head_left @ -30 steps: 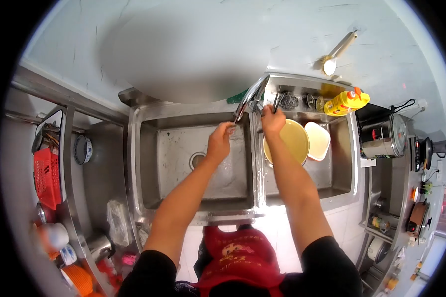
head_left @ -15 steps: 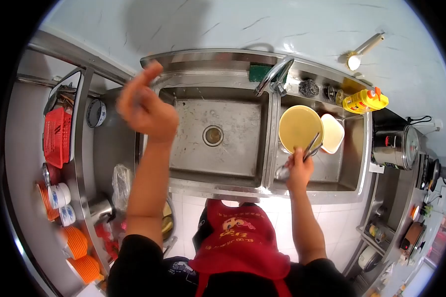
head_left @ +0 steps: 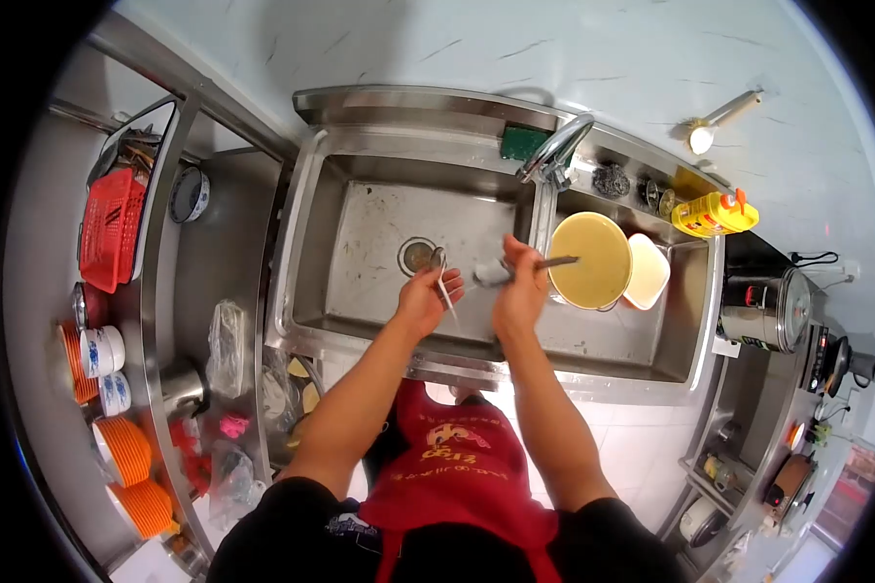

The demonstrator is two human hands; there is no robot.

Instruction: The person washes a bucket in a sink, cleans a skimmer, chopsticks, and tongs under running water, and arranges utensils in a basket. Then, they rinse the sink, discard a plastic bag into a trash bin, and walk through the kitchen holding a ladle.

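My left hand [head_left: 424,303] is closed on a metal spoon [head_left: 448,294], over the front of the large left sink basin [head_left: 360,262]. Just to its right, near the divider, my right hand [head_left: 521,296] grips a metal spoon [head_left: 494,273]. Its bowl end points left and looks smeared, while a dark handle [head_left: 559,261] sticks out right; whether more than one utensil is in that grip I cannot tell. The handle's tip overlaps the edge of a round yellow basin [head_left: 591,257] of cloudy liquid in the right sink. A pale oblong container [head_left: 648,272] stands beside it.
A chrome faucet [head_left: 557,148] rises behind the divider. On the back ledge are a green pad [head_left: 523,143], steel wool [head_left: 611,180] and a yellow bottle [head_left: 715,214]. Shelving at left holds a red basket [head_left: 113,230] and orange bowls [head_left: 126,452]. A large pot [head_left: 773,309] stands right.
My left hand has come down from the upper left to the sink and now holds a spoon. My right hand has moved left, away from the yellow basin, with its utensil.
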